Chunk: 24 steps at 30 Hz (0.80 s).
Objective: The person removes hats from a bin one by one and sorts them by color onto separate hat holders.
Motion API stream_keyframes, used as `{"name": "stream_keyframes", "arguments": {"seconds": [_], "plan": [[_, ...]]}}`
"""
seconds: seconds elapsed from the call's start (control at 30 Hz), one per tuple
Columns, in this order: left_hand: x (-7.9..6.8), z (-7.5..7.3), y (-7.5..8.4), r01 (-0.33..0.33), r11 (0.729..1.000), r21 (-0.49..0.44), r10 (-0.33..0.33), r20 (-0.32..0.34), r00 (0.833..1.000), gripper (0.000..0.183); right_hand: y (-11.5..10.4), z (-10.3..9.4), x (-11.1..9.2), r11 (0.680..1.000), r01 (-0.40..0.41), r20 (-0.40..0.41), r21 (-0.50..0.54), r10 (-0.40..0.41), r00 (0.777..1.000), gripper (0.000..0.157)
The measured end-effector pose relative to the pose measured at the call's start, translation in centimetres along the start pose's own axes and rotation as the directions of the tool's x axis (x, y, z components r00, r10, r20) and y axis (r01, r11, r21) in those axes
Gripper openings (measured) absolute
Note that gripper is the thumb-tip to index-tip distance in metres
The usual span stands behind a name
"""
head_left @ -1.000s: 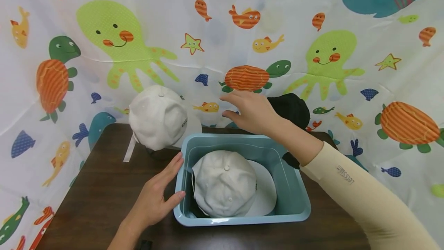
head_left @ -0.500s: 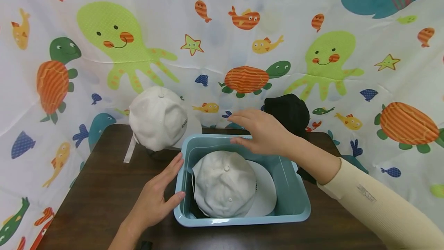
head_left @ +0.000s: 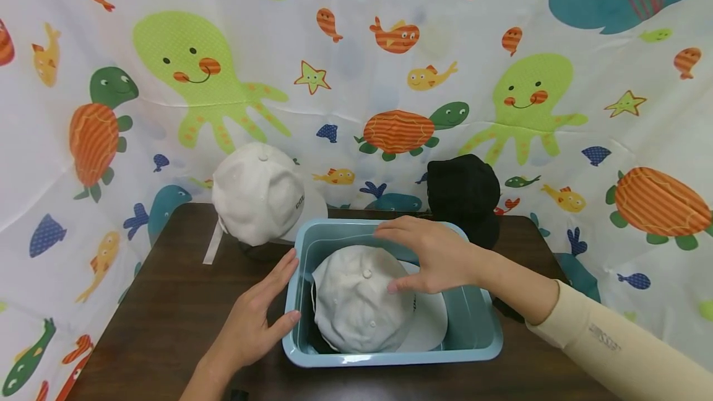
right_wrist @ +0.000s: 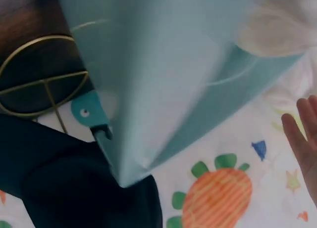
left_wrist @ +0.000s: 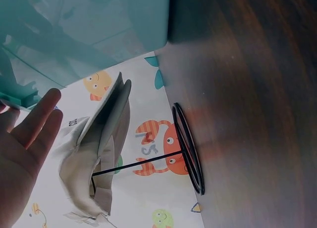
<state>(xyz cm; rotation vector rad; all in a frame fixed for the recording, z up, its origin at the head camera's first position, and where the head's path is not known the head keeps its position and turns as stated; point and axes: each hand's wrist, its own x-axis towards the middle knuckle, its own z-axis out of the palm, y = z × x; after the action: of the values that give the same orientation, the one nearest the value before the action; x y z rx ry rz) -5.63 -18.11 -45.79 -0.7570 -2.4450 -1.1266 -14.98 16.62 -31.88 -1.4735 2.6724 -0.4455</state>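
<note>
A light-blue plastic bin (head_left: pixel 484 333) holds a white baseball cap (head_left: pixel 362 302), crown up, its brim pointing right. My left hand (head_left: pixel 250 314) touches the bin's left rim with straight fingers; the left wrist view shows those fingers (left_wrist: pixel 37 124) by the bin's wall. Over the cap hovers my right hand (head_left: pixel 434 252), fingers loosely bent and thumb spread, overlapping the cap's right side in the head view. Nothing shows between its fingers. Part of the brim is hidden behind this hand.
Behind the bin on the left, another white cap (head_left: pixel 259 194) sits on a black wire stand (left_wrist: pixel 185 154). A black cap (head_left: pixel 465 194) is at the back right, beside a gold-coloured wire stand (right_wrist: pixel 44 82). A sea-animal curtain (head_left: pixel 345 91) hangs behind the dark wooden table (head_left: pixel 167 302).
My right hand has come down and nearer from in front of the curtain to over the bin. The left hand keeps its place at the rim.
</note>
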Motion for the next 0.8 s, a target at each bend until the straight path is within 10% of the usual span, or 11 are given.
{"name": "stream_keyframes", "arguments": {"seconds": [0.8], "plan": [[-0.1,0.1,0.0,0.006,1.0,-0.002,-0.006,-0.006,1.0,0.08,0.7,5.0,-2.2,0.969,-0.039,0.024,0.242,0.034,0.999,0.067]]}}
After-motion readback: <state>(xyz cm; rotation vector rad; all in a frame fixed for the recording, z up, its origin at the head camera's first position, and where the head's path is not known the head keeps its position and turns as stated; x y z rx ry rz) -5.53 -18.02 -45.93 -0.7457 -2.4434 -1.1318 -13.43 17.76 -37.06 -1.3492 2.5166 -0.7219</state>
